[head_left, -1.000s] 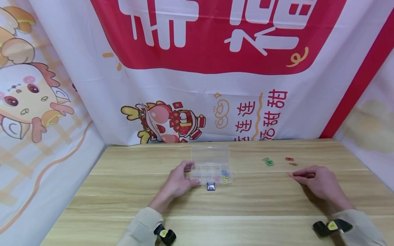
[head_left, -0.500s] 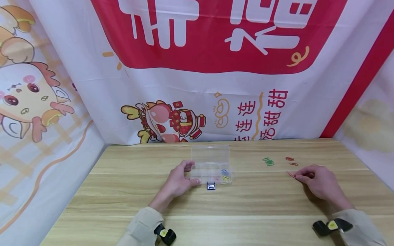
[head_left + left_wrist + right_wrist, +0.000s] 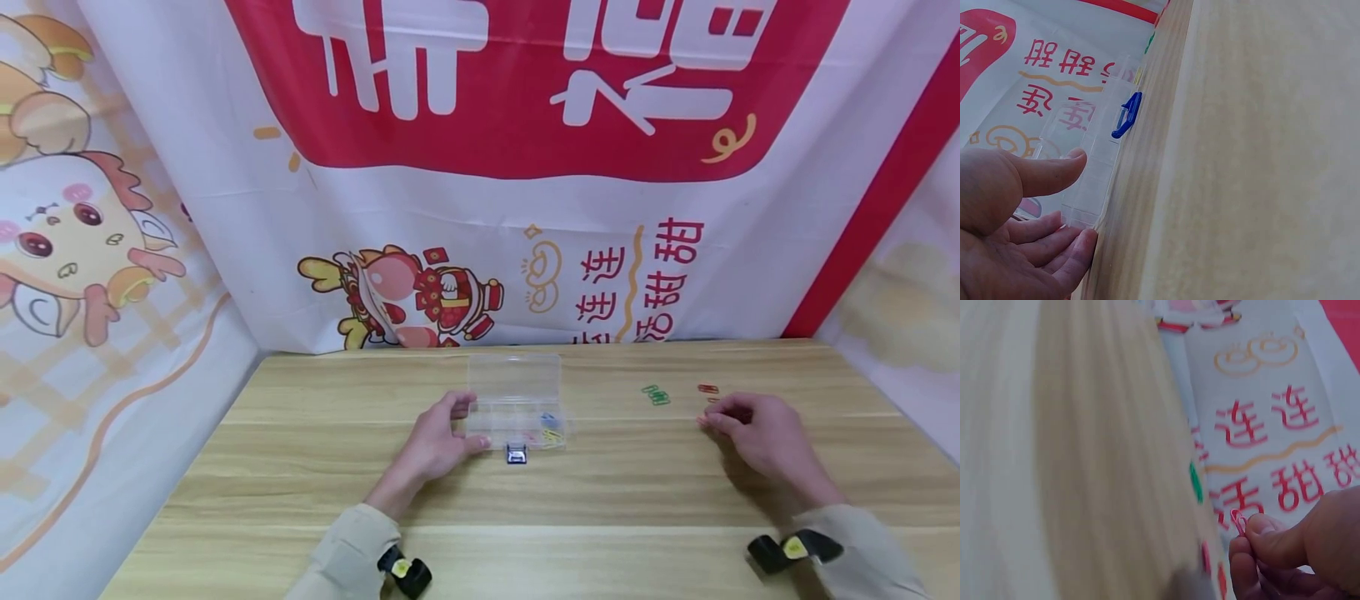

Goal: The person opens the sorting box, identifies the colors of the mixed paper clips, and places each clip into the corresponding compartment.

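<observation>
My left hand (image 3: 438,437) holds the left end of a clear plastic compartment box (image 3: 504,414), thumb at the front and fingers at the back. The box's lid (image 3: 514,377) stands raised at the rear, and a blue latch (image 3: 1127,115) sits on its front edge. Blue paper clips (image 3: 548,417), yellow paper clips (image 3: 552,436) and pink ones lie in its right compartments. Over to the right, my right hand (image 3: 765,437) pinches a pink paper clip (image 3: 1239,521) between thumb and forefinger, its looped end sticking out.
Green paper clips (image 3: 657,396) lie on the wooden table (image 3: 600,492) between box and right hand. Near that hand's fingertips is a red paper clip (image 3: 707,388); another behind it is partly covered by the hand. A printed cloth (image 3: 450,200) hangs along the table's back edge.
My right hand has shifted slightly left and risen with the pink paper clip, now partly covering one red clip. The left hand and the box stay put.
</observation>
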Demonstrator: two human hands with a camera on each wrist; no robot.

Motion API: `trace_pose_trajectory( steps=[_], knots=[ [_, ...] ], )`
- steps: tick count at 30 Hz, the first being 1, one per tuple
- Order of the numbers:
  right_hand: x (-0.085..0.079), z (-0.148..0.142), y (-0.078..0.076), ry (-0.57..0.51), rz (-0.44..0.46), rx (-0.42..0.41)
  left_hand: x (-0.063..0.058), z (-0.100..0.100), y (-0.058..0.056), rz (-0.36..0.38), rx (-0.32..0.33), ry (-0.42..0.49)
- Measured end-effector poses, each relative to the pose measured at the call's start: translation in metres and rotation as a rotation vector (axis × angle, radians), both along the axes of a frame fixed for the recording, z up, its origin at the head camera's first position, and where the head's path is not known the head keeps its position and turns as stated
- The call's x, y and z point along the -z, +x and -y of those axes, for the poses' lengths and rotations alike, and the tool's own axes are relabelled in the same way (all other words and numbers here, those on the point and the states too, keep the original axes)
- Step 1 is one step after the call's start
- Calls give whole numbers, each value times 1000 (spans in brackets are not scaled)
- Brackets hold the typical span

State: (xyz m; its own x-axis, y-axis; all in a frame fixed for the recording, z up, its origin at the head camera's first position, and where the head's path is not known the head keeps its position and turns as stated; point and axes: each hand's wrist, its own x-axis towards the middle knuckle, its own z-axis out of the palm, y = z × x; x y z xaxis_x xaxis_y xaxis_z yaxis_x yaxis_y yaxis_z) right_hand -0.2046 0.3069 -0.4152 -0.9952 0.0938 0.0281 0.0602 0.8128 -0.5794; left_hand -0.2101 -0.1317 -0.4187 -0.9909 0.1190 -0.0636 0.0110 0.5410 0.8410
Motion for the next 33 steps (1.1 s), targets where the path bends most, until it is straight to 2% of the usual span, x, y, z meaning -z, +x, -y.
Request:
trace_pose_trajectory(
  steps=[3, 9, 15, 24, 33],
  knots=[
    [-5, 16, 0, -57, -11, -40, 1, 0, 0, 4, 0, -2],
    [-11, 49, -2, -83, -75, -168, 1, -1, 0, 6, -4, -8],
    [-13, 86, -4, -194, -50, -201, 1, -1, 0, 11, -3, -3],
    [-13, 137, -7, -255, -113, -280, 2, -1, 0, 10, -5, 1],
    [-7, 182, -2, -311, -82, -339, 0, -2, 0, 4, 1, -2]
  ],
)
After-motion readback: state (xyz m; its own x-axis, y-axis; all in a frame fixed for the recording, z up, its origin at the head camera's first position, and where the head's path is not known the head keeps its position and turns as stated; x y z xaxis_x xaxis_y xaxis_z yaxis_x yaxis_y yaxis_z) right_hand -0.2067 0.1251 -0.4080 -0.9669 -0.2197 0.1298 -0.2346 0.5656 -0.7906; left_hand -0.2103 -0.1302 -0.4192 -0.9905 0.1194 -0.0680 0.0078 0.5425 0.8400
